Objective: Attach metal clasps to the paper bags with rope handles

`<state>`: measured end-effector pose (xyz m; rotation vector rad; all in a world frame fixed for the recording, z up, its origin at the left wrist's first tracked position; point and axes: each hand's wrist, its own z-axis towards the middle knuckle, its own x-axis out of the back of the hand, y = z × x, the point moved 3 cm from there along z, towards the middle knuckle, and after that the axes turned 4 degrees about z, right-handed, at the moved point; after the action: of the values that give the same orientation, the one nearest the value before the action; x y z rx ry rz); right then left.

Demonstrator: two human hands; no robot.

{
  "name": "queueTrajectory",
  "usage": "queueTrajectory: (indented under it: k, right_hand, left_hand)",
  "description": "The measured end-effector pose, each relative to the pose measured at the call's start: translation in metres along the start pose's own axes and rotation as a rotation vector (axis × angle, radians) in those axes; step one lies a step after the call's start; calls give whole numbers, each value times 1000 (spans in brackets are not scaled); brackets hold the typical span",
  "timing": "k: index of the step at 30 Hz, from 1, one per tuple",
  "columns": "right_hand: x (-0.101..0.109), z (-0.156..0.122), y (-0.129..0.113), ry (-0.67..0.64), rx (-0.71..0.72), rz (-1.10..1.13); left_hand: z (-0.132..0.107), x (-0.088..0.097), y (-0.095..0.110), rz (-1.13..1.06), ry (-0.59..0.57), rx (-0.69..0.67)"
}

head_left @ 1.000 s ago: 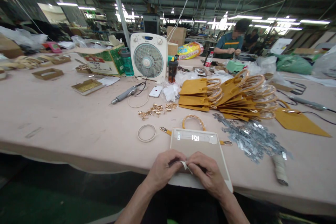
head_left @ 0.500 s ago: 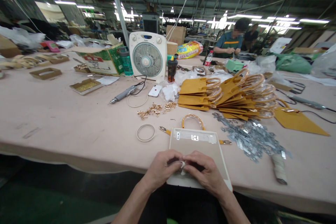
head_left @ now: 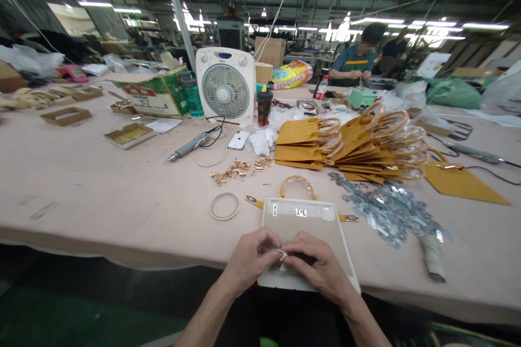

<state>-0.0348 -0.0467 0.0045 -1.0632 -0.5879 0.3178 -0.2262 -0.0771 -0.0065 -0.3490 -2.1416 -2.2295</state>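
Observation:
My left hand (head_left: 250, 257) and my right hand (head_left: 315, 265) meet at the table's near edge, both pinching one small white strip (head_left: 281, 254) between the fingertips. Under them lies a flat cream panel (head_left: 303, 227) with a clear tape band and small metal fittings along its far edge. A yellow bag handle (head_left: 298, 181) with orange strap ends sticks out from behind that panel. A roll of tape (head_left: 224, 206) lies just left of it.
A heap of silver metal plates (head_left: 386, 211) lies right of the panel, gold clasps (head_left: 240, 167) lie beyond it. Stacked mustard bags (head_left: 358, 143), a white fan (head_left: 226, 87), an electric screwdriver (head_left: 187, 147) and a phone (head_left: 237, 140) sit farther back. Another person (head_left: 354, 62) works across the table.
The white strip stood out longer between my fingers a second ago; now my fingertips have closed round it and only a small bit shows. My view tilted slightly.

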Motion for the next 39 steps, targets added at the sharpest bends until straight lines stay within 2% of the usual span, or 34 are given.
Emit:
queueTrajectory:
  k: [7,17,24,32,39]
  right_hand:
    - [1,-1,3,35,21,0]
    - [0,-7,11,164,49,-96]
    - [-2,-9,8,235,96,-119]
    - [0,-8,6,213,85,-134]
    - [2,-5,6,182,0,-87]
  left_hand:
    - [1,-1,-3,95,-7,-27]
    - [2,-2,6,264,58,-120]
    - [3,-4,3,303,82,-140]
    - [3,-6,7,321,74,-158]
    - [3,-7,7,327,56,-162]
